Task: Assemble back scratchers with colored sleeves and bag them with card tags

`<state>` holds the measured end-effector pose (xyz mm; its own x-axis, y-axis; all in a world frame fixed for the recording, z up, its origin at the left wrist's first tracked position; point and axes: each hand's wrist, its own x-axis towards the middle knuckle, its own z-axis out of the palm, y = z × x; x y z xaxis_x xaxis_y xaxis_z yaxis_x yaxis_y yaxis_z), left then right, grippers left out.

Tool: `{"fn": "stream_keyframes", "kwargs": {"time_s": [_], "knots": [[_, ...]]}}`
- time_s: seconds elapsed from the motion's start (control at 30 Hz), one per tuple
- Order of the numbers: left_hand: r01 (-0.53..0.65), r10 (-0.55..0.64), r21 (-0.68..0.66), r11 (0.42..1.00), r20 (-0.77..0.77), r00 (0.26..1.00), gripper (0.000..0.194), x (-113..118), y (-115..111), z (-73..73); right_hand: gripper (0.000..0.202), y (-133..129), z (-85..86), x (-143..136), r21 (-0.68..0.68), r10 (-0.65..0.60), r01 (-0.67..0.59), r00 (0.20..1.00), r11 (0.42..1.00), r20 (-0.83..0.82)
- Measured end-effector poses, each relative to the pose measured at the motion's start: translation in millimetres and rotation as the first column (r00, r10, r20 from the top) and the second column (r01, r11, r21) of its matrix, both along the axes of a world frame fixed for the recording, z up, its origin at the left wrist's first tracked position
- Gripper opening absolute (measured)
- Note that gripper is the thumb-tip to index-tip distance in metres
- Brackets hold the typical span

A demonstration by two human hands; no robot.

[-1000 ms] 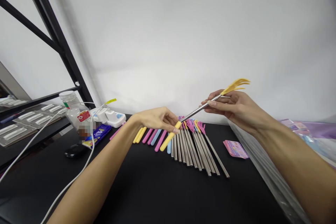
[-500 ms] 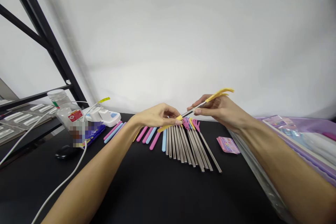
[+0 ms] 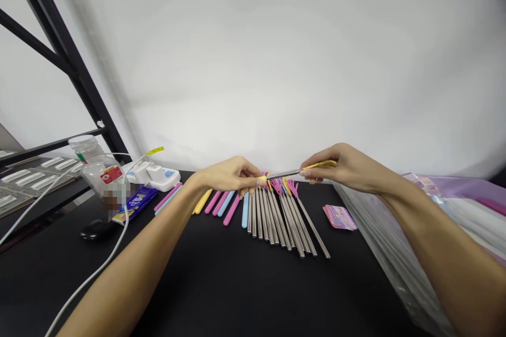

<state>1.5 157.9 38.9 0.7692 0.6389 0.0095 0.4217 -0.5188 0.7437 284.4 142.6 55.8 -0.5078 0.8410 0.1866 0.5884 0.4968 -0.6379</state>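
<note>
left grip (image 3: 233, 174): pinched on yellow sleeve (image 3: 261, 181) at rod's end; right grip (image 3: 351, 166): closed around scratcher (image 3: 283, 174) by claw (image 3: 323, 164); nearby: other scratchers (image 3: 314, 228) fanned on desk (image 3: 245, 284)

Ahead of you stands a plain whitish wall (image 3: 253, 63), softly lit, with greyer shading toward the right. Below it spreads your matte black bench (image 3: 245, 289); on your left, a black frame (image 3: 63, 47) rises aslant.

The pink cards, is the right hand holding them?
No, the right hand grips a yellow-tipped rod; the cards lie on the table.
</note>
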Motion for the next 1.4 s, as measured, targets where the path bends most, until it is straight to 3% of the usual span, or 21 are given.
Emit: {"fn": "stream_keyframes", "kwargs": {"time_s": [0.17,0.4,0.5,0.63,0.77,0.87,1.0,1.07,1.13,1.2,1.27,1.4], "knots": [[-0.038,0.038,0.214,0.976,0.005,0.999,0.038,13.0,-4.8,-1.0,0.033,2.1,-8.8,-13.6,-0.094,0.093,-0.098,0.994,0.991,-0.063],[-0.029,0.057,0.455,0.89,-0.047,0.997,0.029,31.0,-11.5,-2.8,0.033,2.2,-17.2,-20.7,-0.22,0.189,-0.219,0.97,0.951,-0.15],[0.021,0.033,0.462,0.887,-0.109,0.994,0.028,31.5,-10.7,-4.3,0.032,-0.4,-15.6,-21.1,-0.216,0.234,-0.245,0.969,0.945,-0.076],[0.049,0.029,0.403,0.914,-0.185,0.982,0.032,24.8,-3.5,-5.6,0.034,1.3,-9.9,-11.4,-0.147,0.223,-0.197,0.955,0.969,0.194],[0.018,0.092,0.482,0.876,-0.203,0.975,0.027,28.2,-1.1,-7.7,0.027,2.6,-12.3,-15.5,-0.126,0.177,-0.143,0.93,0.982,0.322],[-0.015,0.127,0.536,0.844,-0.172,0.977,0.023,26.0,-1.6,-6.8,0.028,2.8,-19.2,-26.7,-0.053,0.17,-0.162,0.935,0.985,0.31],[-0.058,0.176,0.431,0.901,-0.24,0.955,0.018,-3.8,4.8,2.6,0.041,10.7,-25.7,-19.0,-0.116,0.217,-0.191,0.934,0.975,0.284],[-0.097,0.247,0.433,0.896,-0.305,0.92,0.014,-14.6,7.7,4.7,0.044,16.3,-27.6,-11.2,-0.115,0.184,-0.155,0.934,0.981,0.307],[-0.078,0.277,0.534,0.842,-0.302,0.912,0.012,-10.9,6.5,1.4,0.043,20.3,-29.2,-9.5,-0.064,0.109,-0.092,0.932,0.994,0.347],[-0.009,0.2,0.592,0.806,-0.259,0.945,0.028,4.3,1.7,-4.8,0.042,21.9,-30.4,-12.9,-0.013,0.057,-0.057,0.933,0.998,0.356],[-0.003,0.179,0.648,0.762,-0.206,0.962,0.032,19.3,-3.4,-8.5,0.043,22.3,-30.5,-14.7,-0.008,0.045,-0.045,0.938,0.999,0.342],[-0.018,0.183,0.624,0.781,-0.201,0.962,0.024,18.1,-3.4,0.4,0.051,23.0,-27.7,-1.6,-0.042,-0.003,0.019,0.931,0.999,0.364]]}}
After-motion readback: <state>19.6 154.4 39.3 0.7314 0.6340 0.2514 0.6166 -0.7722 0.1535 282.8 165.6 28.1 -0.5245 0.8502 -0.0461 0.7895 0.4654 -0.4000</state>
